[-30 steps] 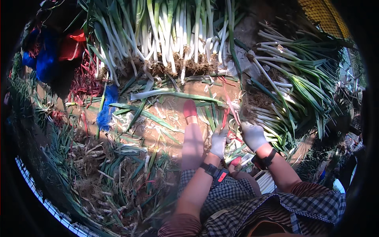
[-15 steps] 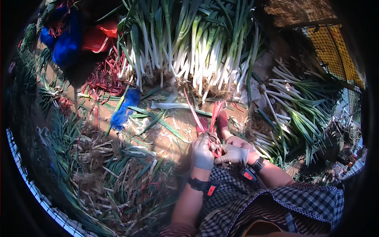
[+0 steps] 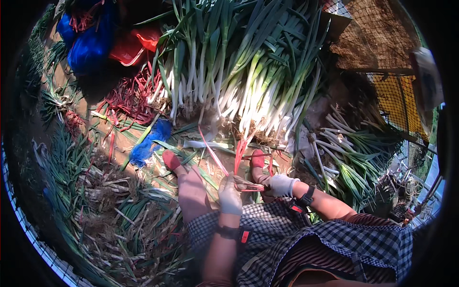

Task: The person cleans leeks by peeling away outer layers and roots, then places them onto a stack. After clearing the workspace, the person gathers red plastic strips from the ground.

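Note:
In front of my lap, my left hand (image 3: pixel 230 197), in a pale glove, is closed on a bunch of red strips (image 3: pixel 241 155). Their loose ends stick up and away from me. My right hand (image 3: pixel 282 185), gloved too, grips the other part of the strips, which stretch between both hands. The right fingertips are partly hidden. Beyond the strips stands a large pile of long green onions (image 3: pixel 258 91), white stems and roots toward me, green leaves away.
More green onions (image 3: pixel 354 158) lie at the right. Trimmed leaves and roots (image 3: pixel 138 210) cover the left ground. A heap of red strips (image 3: pixel 129 98), blue netting (image 3: pixel 150 143), a blue bag (image 3: pixel 91 50) and a red container (image 3: pixel 128 49) sit left. My red shoes flank the strips.
My hands have moved apart, the left one leftward and down, drawing the red strips out between them. My legs have spread, and the whole view has shifted slightly.

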The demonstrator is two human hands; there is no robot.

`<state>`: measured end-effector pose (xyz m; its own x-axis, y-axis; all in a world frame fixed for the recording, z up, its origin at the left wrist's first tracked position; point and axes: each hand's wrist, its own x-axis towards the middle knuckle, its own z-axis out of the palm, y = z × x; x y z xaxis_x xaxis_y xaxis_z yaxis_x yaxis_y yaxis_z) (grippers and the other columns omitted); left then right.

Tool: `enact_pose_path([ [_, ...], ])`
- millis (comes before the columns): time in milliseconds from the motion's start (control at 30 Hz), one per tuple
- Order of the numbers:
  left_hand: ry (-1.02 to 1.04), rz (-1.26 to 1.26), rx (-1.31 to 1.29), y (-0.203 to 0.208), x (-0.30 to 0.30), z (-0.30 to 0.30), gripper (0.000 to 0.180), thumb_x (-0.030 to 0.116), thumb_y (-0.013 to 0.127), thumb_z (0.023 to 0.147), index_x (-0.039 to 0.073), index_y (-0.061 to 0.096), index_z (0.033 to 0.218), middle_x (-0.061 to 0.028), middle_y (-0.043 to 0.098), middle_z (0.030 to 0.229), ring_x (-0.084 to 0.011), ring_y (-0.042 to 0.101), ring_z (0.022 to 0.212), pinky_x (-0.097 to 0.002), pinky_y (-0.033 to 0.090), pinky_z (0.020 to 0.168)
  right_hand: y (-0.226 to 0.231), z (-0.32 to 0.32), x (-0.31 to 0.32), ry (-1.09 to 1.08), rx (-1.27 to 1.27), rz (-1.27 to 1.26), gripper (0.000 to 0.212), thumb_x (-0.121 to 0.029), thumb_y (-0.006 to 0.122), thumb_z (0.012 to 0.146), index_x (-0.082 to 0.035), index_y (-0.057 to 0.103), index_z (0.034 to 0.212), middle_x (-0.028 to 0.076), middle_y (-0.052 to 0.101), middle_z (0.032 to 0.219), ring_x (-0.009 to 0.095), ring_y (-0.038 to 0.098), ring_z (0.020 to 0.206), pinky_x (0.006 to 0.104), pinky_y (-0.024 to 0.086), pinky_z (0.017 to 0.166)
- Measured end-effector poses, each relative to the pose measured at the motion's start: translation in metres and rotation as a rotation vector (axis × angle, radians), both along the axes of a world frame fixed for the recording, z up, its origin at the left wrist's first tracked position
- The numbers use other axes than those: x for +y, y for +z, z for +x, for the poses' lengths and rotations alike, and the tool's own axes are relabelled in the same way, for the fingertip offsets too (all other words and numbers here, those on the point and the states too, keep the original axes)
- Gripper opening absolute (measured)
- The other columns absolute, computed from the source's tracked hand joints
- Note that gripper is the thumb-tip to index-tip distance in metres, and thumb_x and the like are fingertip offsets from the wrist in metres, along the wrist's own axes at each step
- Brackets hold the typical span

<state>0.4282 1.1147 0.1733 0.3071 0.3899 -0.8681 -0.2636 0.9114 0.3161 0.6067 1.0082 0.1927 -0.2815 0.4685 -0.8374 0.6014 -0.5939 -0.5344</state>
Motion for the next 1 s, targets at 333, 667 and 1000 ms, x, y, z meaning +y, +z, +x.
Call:
enact_pose_path([
  [333,0.070,-0.038,0.210,-0.033,0.135,-0.128,0.015,0.011,0.050,0.098,0.000,0.060,0.098,-0.0071,0.060,0.074,-0.0154,0.056,0.060,-0.0269,0.048,0.054,-0.022,-0.089,0.155,-0.041,-0.017,0.042,0.031,-0.036,0.060,0.088,-0.011,0.062,0.106,0.017,0.067,0.087,0.039,0.065,0.084,0.0480,0.049,0.074],
  [667,0.385,-0.101,0.340,-0.009,0.281,-0.274,0.017,0.017,0.050,0.099,0.004,0.061,0.101,-0.0055,0.062,0.080,-0.0175,0.062,0.070,-0.0311,0.052,0.061,0.010,-0.215,0.357,0.114,-0.139,0.214,0.023,-0.032,0.058,0.089,-0.010,0.062,0.093,0.016,0.067,0.080,0.036,0.066,0.077,0.0460,0.051,0.067],
  [1000,0.182,0.874,1.071,0.145,0.466,-0.320,0.048,0.023,0.044,0.098,-0.009,0.042,0.134,-0.0215,0.040,0.141,-0.0305,0.043,0.130,-0.0422,0.033,0.110,0.035,-0.213,0.520,0.141,-0.523,0.630,0.016,-0.023,0.057,0.090,-0.008,0.057,0.093,0.013,0.064,0.080,0.033,0.066,0.073,0.0449,0.050,0.061],
])
